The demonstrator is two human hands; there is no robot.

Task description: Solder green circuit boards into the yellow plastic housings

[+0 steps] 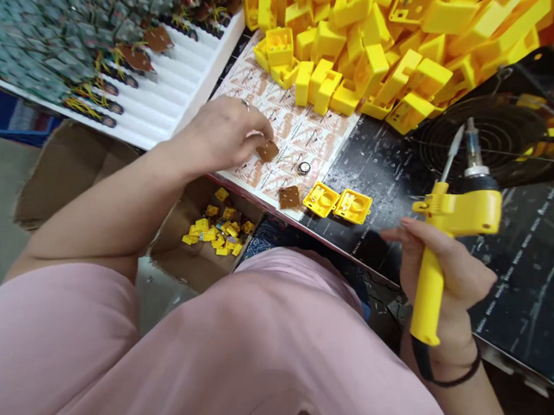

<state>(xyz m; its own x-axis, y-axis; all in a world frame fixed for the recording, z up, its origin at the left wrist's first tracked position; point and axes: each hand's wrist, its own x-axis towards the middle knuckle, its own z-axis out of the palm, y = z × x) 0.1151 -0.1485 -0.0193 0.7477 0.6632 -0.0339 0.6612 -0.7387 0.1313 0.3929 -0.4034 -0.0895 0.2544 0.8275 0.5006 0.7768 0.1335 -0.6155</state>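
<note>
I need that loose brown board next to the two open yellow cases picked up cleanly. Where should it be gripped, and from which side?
Grip the loose brown board by its two opposite side edges, coming straight down from above. It lies flat on the printed sheet, so only its edges offer a pinch. The yellow cases crowd its right side, so probably pinch front to back. The left hand is nearest; the right hand holds the soldering iron.

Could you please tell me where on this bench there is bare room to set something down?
The black mat is bare between the two open yellow housings and the fan grille, and beyond the right hand. The yellow housing pile crowds the back.
</note>
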